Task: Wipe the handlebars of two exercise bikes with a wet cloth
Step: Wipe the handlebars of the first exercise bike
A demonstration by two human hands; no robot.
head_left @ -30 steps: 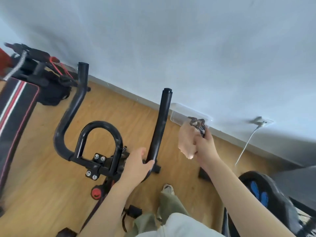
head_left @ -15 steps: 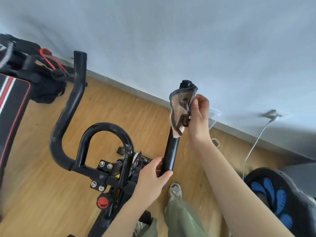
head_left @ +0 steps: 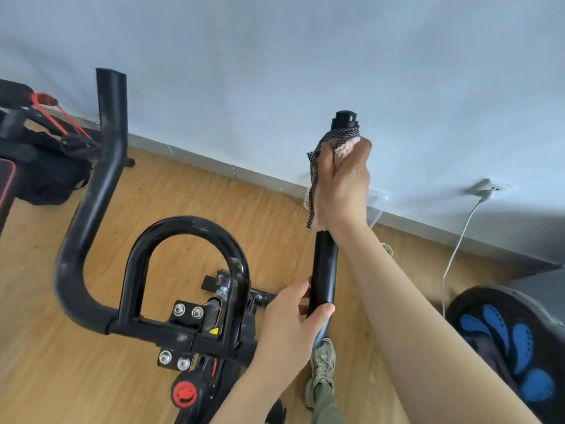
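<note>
Head view: right hand (head_left: pixel 344 185) wraps cloth (head_left: pixel 312 191) round handlebar (head_left: pixel 325 270), seemingly fully.

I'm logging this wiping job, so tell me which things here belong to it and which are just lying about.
In the job: cloth, handlebars, right hand gripping the cloth, left hand holding the handlebars.
Lying about: black bag, white cable, wall socket.

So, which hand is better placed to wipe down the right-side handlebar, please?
The right hand: it grips the cloth round the handlebar near its top; the left hand holds the bar's base.
</note>
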